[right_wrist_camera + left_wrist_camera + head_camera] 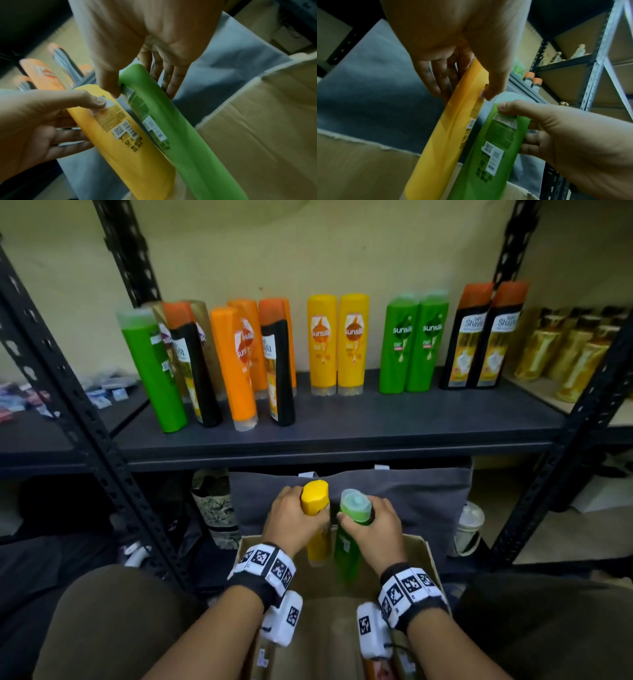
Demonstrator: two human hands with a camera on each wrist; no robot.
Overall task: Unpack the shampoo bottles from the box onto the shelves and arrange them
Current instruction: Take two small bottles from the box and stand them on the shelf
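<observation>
Both forearms reach forward side by side, the left grip [294, 517] and right grip [371, 525] each curled closed, thumbs nearly meeting.

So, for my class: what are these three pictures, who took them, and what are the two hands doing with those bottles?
No machine here: a person wears three cameras. The head view looks down at both hands; each wrist view looks along one hand. The left hand grips a yellow shampoo bottle, the right hand a green shampoo bottle, both held above the cardboard box. On the dark shelf stand more bottles: sorted yellow, green and black pairs, with a mixed cluster at the left.
</observation>
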